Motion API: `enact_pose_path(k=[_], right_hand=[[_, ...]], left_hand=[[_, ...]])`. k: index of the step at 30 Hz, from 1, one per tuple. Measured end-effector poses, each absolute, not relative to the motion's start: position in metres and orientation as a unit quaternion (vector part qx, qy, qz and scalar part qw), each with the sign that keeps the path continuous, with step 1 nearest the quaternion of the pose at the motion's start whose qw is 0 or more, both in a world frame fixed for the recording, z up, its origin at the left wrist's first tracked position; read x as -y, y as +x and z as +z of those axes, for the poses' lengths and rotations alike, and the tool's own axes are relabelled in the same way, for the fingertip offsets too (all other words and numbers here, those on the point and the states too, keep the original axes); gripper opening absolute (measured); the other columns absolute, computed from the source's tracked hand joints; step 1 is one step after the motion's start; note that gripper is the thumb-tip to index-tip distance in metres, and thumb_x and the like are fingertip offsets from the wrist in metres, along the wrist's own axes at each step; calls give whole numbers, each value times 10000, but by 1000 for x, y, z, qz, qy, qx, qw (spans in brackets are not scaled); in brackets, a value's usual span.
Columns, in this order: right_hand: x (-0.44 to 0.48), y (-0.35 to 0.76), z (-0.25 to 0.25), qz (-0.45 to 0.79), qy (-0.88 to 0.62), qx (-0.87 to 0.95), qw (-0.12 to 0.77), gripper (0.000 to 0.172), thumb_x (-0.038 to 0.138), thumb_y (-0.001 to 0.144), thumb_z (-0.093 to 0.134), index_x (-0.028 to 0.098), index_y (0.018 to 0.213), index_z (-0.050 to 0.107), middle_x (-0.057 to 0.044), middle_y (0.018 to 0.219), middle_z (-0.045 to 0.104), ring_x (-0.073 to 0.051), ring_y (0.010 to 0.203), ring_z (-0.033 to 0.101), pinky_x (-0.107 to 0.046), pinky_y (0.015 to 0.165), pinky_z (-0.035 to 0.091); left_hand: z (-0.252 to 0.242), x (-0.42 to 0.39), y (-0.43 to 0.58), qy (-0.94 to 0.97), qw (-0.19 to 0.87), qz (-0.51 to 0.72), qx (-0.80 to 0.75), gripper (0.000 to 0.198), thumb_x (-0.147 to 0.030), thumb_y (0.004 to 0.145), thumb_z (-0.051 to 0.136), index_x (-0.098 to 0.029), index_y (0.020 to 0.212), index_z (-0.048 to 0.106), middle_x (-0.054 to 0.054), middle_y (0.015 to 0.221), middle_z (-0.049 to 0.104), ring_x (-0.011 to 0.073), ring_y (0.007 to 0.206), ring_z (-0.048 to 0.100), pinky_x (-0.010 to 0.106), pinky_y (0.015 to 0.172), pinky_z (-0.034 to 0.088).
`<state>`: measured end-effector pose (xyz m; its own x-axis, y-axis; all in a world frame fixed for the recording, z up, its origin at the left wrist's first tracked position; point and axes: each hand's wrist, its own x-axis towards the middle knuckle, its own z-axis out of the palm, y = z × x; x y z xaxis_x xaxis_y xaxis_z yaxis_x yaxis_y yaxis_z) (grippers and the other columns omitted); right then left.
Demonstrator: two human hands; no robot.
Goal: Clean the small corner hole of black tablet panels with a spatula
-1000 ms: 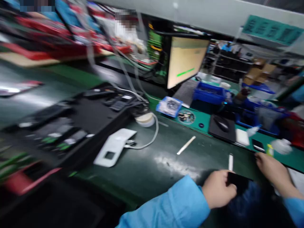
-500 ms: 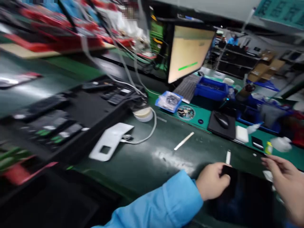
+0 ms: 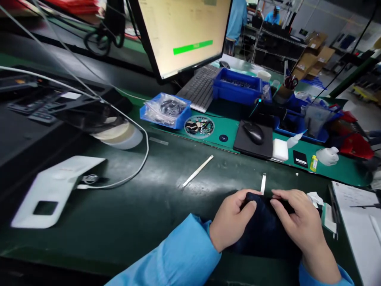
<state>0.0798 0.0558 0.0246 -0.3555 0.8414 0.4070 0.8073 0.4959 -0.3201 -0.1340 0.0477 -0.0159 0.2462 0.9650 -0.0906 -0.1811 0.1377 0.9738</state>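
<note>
Low and right of centre in the frame, our left hand [image 3: 231, 221] and our right hand [image 3: 297, 217] are both curled closed around a dark bundle [image 3: 262, 226], gripping it from either side as it lies on the dark green surface [image 3: 119, 226] (it looks like navy cloth with something black at its upper edge, though we cannot tell what lies inside). Just above the bundle lies a thin white strip [image 3: 263, 184], and a longer pale stick [image 3: 198, 171] lies well to its left. Just beyond our right hand is a crumpled white tissue [image 3: 314, 198], and sheets of paper [image 3: 358, 234] fill the lower right corner. At the left of the frame, a white plastic panel [image 3: 50, 190] trails a white cable [image 3: 143, 159]. Toward the top, we see a monitor [image 3: 181, 35] showing a green bar above a keyboard [image 3: 199, 89], flanked by two blue bins [image 3: 165, 111]. Farther right, a computer mouse [image 3: 253, 133] sits on a black pad [image 3: 253, 145], beside a white sponge [image 3: 280, 150].
</note>
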Motion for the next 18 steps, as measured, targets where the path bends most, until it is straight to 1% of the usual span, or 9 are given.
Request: enact_pose_path(k=[4,9,15,18], right_hand=[[-51,81,22,32,-490,830,264,184,304,975,718,259,1147,674,-23,989,777,-207,879,718,-376,812,525],[-45,84,21,31,-488,827,275,203,281,964,736,269,1153,664,-9,994,773,-203,870,719,-378,819,511],[-39,85,22,35,-498,819,283,199,306,963,734,292,1154,678,-7,988,778,-227,860,729,-399,809,510],[-38,85,22,41,-499,817,287,199,300,961,736,293,1152,680,-4,997,781,-226,864,731,-401,808,509]], left_hand=[[-16,-49,-136,458,646,453,-411,283,-222,960,580,-218,1182,756,52,1204,786,260,1134,719,360,1022,540],[-13,-47,-137,453,659,446,-402,280,-221,951,594,-215,1173,764,50,1175,793,254,1116,726,347,1003,543],[-13,-44,-139,477,642,444,-405,291,-240,958,601,-219,1197,765,53,1138,802,256,1066,735,377,1017,543],[-13,-43,-140,485,636,447,-401,284,-230,956,605,-228,1190,766,41,1132,803,248,1056,736,368,1012,543]])
